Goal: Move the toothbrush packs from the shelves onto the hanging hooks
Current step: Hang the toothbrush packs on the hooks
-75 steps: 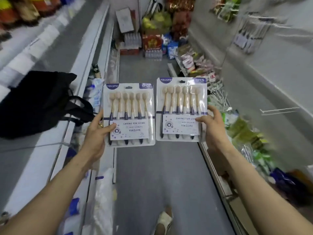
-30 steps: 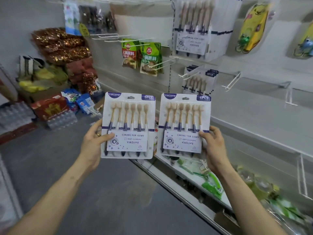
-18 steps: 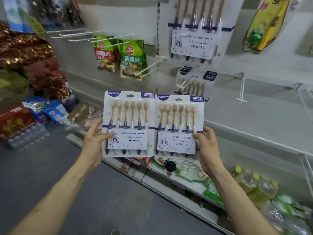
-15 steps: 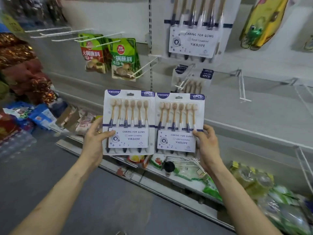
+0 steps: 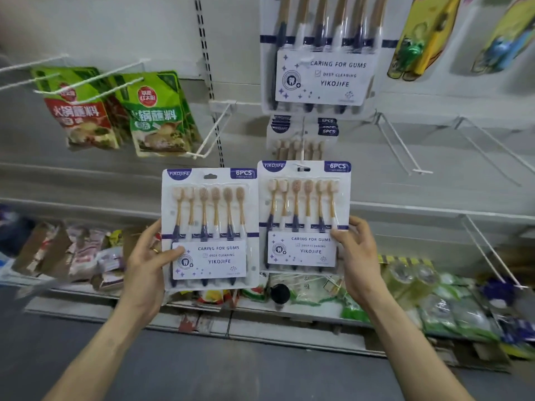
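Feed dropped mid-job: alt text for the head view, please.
Left hand holds the left toothbrush pack, right hand the right toothbrush pack, upright before the hook wall. The right one sits higher, just below matching hung packs.

- A shop aisle.
- Wire hooks (image 5: 401,146) jut from a slotted white wall panel (image 5: 115,30).
- Sauce pouches (image 5: 156,117) and toothbrush packs (image 5: 324,79) hang on display.
- Packaged goods (image 5: 434,299) crowd the low shelf (image 5: 260,309).
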